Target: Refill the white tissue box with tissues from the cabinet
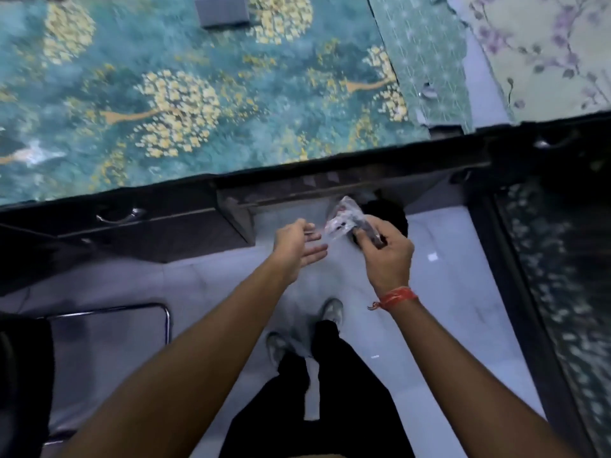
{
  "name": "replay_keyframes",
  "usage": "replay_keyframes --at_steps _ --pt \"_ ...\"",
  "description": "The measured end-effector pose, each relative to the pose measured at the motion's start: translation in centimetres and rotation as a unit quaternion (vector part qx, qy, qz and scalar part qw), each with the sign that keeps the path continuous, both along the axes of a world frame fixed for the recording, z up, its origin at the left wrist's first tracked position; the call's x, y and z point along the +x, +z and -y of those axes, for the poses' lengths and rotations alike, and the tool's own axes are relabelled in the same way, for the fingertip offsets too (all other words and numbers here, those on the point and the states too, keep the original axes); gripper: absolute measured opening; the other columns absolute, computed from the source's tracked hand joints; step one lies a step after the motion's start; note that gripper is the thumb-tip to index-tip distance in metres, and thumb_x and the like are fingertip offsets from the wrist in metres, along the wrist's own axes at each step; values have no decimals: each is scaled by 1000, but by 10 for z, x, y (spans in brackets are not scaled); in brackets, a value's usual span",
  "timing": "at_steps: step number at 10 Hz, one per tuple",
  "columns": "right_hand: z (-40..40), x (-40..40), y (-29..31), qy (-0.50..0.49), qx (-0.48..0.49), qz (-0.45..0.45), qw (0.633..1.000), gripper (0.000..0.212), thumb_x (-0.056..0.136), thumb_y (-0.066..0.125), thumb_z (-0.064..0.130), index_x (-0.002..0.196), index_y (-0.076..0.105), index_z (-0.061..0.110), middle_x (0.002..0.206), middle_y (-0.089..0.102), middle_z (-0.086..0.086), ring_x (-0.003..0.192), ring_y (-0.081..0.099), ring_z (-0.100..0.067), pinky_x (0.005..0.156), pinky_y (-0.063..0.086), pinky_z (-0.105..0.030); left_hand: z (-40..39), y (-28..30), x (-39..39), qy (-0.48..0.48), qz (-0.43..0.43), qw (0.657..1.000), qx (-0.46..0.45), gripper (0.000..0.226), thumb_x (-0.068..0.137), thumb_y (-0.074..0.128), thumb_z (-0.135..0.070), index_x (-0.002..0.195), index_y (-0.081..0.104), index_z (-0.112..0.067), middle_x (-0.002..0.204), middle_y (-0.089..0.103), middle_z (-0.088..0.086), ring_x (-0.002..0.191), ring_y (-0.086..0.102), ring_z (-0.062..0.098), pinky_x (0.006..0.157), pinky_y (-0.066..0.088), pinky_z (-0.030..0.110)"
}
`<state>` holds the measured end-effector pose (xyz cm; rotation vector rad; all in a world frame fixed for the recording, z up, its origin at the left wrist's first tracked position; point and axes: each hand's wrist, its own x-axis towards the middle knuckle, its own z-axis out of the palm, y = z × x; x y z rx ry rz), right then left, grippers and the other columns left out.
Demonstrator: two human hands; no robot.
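Both bare forearms reach forward from the bottom of the view, above black trousers (347, 408) and 2 grey shoes (332, 312) on a pale tiled floor (446, 292). At the far left a chair (109, 332) with a metal frame stands beside the dark cabinet (148, 233), which has a curved metal handle (119, 215) on its front. On top of the cabinet lies a teal cloth (198, 110) with gold tree patterns, and at its far edge sits the white tissue box (221, 8), cut off by the frame and well apart from the hands. The left hand (297, 249) is open, fingers spread, palm toward the right, touching nothing. Just beside it, the right hand (386, 256) grips a crinkled clear plastic packet (342, 218) in front of the open dark compartment (330, 196); blur hides what the packet contains. A red thread band (396, 297) circles the right wrist.
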<state>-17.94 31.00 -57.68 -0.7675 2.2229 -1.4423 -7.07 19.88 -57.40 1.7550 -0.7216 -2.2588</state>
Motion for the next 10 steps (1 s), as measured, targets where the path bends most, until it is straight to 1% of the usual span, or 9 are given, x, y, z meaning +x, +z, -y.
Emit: replay_keyframes --at_steps 1,2,4,5,6,7,8,9,10 --pt "-33 -24 -51 -102 14 -19 995 25 85 70 10 108 72 2 103 73 -11 94 68 -15 87 56 -27 -33 -53 -36 -96 59 989 -97 11 95 48 -8 89 56 -10 84 54 13 67 53 23 59 47 32" --pt "-48 -65 -117 -177 33 -37 983 25 86 70 11 109 72 2 103 74 -11 93 68 -19 86 57 -28 -54 -118 -93 -224 104 941 -232 19 94 51 -13 102 68 -10 100 70 11 87 66 29 74 54 33" --pt "-57 -157 -288 -248 26 -71 966 23 85 65 3 107 70 0 102 69 -13 93 63 -17 86 48 -12 -71 -270 -203 -288 107 891 -336 37 94 52 -6 131 58 -9 130 64 13 119 60 30 101 49 38" --pt "-48 -198 -380 -257 47 -80 962 25 85 58 -1 108 68 -3 104 69 -20 99 63 -29 91 50 -32 -65 -362 -236 -299 106 867 -384 40 94 50 -2 133 55 -7 134 61 12 119 58 23 97 45 27" --pt "-25 -242 -467 -190 108 -110 970 31 86 57 5 115 67 2 113 68 -18 109 62 -31 98 45 -31 -52 -439 -256 -298 118 871 -373 49 91 49 0 139 50 -9 136 60 14 125 56 28 103 44 29" --pt "-7 -273 -536 -58 268 -101 956 56 87 46 29 141 44 12 132 57 -15 126 50 -39 108 40 -45 -42 -488 -266 -328 123 864 -361 54 92 50 -5 145 44 -14 140 56 13 130 52 29 107 42 30" --pt "-15 -265 -555 17 398 -36 916 76 87 55 47 149 26 14 154 32 -12 143 24 -39 109 29 -61 -36 -496 -262 -335 117 866 -353 54 92 53 -8 144 44 -15 140 56 12 129 53 29 106 43 29" --pt "-25 -246 -526 12 332 -68 941 68 84 56 51 139 44 15 142 48 -12 132 42 -36 103 43 -53 -34 -454 -240 -317 116 873 -353 45 93 52 -7 138 50 -12 137 57 14 126 54 30 102 44 28" --pt "-18 -219 -455 -8 188 7 982 54 79 59 41 124 60 12 125 64 -10 119 58 -26 104 47 -41 -32 -386 -221 -288 117 879 -361 42 92 51 -3 134 53 -10 135 59 12 126 54 26 92 37 19"
